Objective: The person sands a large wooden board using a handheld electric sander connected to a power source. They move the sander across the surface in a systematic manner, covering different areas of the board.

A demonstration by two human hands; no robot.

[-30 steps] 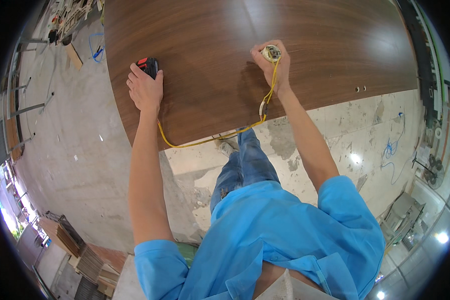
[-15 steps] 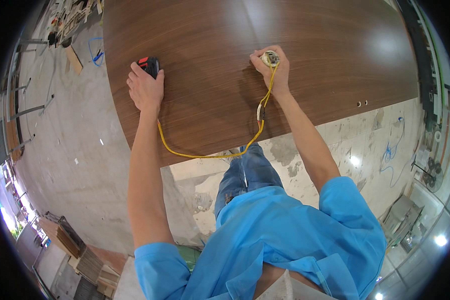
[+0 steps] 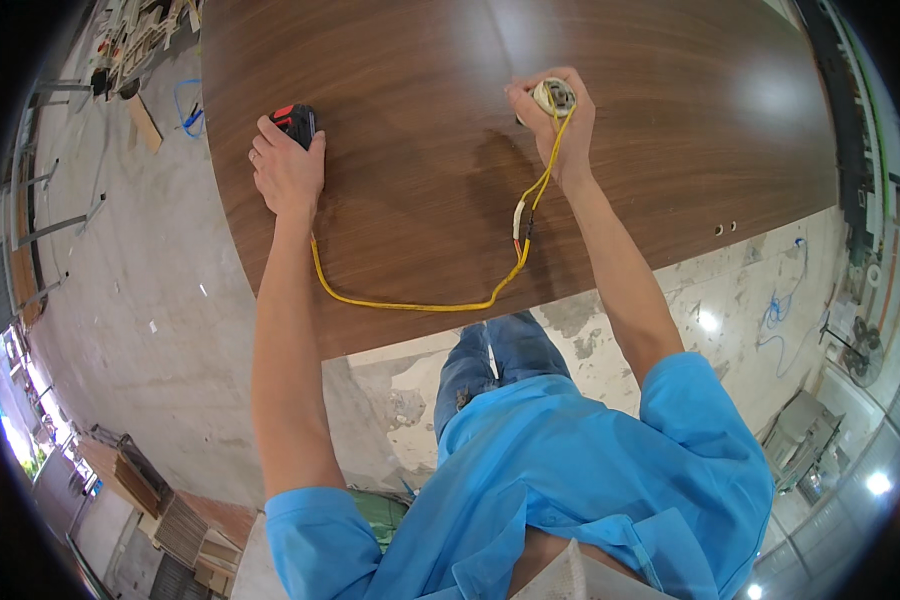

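Observation:
My left hand (image 3: 288,178) is closed around a black-and-red battery pack (image 3: 294,122) at the left of a dark brown wood-grain panel (image 3: 400,190). In my right hand (image 3: 576,130) is a round cream-white device (image 3: 553,97), its top showing grey inner parts; what kind it is I cannot tell. Two yellow wires leave this device and meet at a taped white-and-black joint (image 3: 519,220). From there a yellow cable (image 3: 410,306) loops along the panel's near side toward my left wrist. Its far end is hidden by the wrist. A dark shadow lies left of my right forearm.
Two small holes (image 3: 726,229) pierce the panel near its right front edge. Blue cord (image 3: 776,312) lies on the floor at right, and another blue cord (image 3: 191,115) at left. Wood scraps (image 3: 145,40) lie far left; a fan (image 3: 860,352) stands at right.
My right hand has moved up and slightly right with the round device, which is tilted differently. The cable has shifted a little with it. My left hand has barely moved.

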